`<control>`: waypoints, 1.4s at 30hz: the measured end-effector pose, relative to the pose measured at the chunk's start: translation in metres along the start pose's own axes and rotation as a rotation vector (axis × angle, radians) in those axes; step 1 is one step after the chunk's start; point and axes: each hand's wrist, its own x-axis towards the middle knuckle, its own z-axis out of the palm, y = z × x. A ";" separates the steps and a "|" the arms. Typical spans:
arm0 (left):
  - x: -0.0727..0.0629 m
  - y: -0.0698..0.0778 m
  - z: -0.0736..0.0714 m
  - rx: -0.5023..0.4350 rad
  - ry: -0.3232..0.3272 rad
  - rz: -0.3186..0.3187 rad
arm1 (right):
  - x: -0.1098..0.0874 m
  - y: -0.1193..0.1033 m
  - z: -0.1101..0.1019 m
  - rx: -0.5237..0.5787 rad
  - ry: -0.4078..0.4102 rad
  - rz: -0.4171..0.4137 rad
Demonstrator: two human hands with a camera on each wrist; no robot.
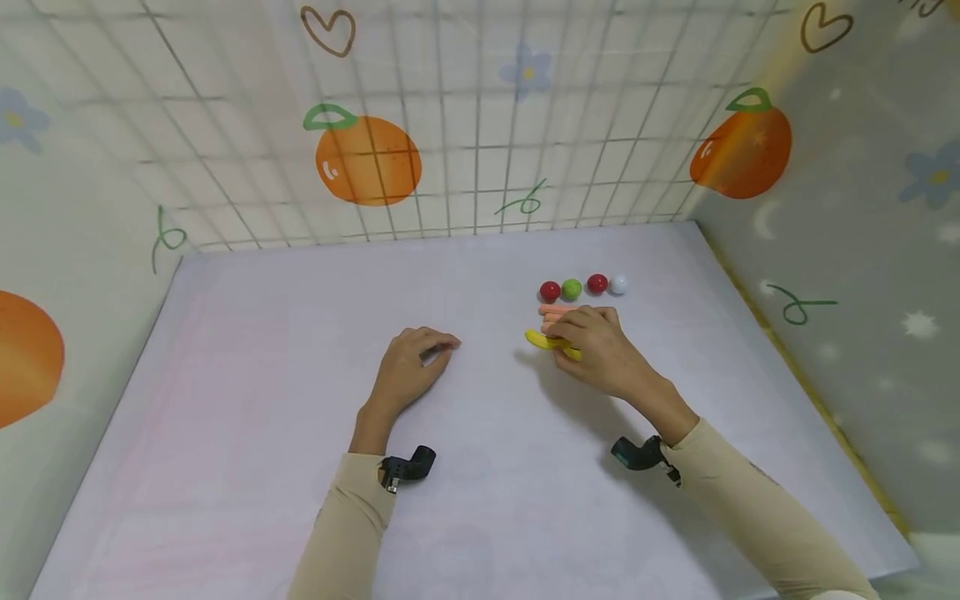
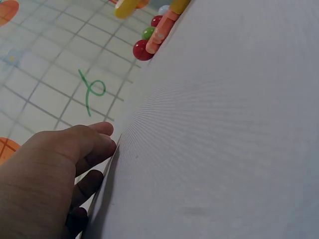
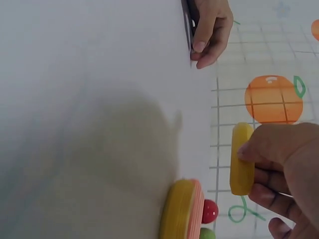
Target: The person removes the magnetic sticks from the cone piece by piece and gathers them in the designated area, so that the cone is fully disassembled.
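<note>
My right hand [image 1: 600, 350] pinches a small yellow toy banana [image 3: 241, 164] between thumb and fingers, raised over the table. Under that hand lies another yellow toy banana [image 3: 177, 209], side by side with several pinkish-orange ridged sticks [image 1: 555, 309]. The hand covers most of these sticks in the head view. Behind them stands a row of small glossy balls: a red ball [image 1: 550, 291], a green ball [image 1: 572, 289], a second red ball [image 1: 597, 284] and a white ball [image 1: 618, 284]. My left hand [image 1: 408, 367] rests on the table, fingers loosely bent, holding nothing.
A pale cloth covers the table [image 1: 262, 375]. Behind it rises a white wire grid [image 1: 480, 150] under a sheet printed with oranges and flowers. A grey patterned panel [image 1: 847, 250] borders the right side. Dark cameras [image 1: 637, 454] sit on both wrists.
</note>
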 end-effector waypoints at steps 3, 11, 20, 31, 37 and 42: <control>0.000 -0.001 -0.001 0.008 0.005 0.008 | -0.005 0.003 -0.001 -0.012 -0.008 0.020; 0.000 0.000 0.000 -0.009 0.020 0.025 | -0.020 0.010 0.000 -0.018 0.008 0.021; -0.001 0.000 0.001 -0.015 0.007 0.014 | -0.040 0.017 0.004 -0.027 -0.054 0.075; -0.002 0.002 -0.002 -0.008 0.023 0.033 | -0.047 0.022 0.011 -0.038 -0.029 0.051; -0.002 0.000 -0.002 -0.008 0.018 0.031 | -0.050 0.024 0.012 -0.033 -0.040 0.064; -0.001 -0.001 -0.001 -0.012 0.011 0.017 | -0.050 0.026 0.011 -0.039 -0.034 0.087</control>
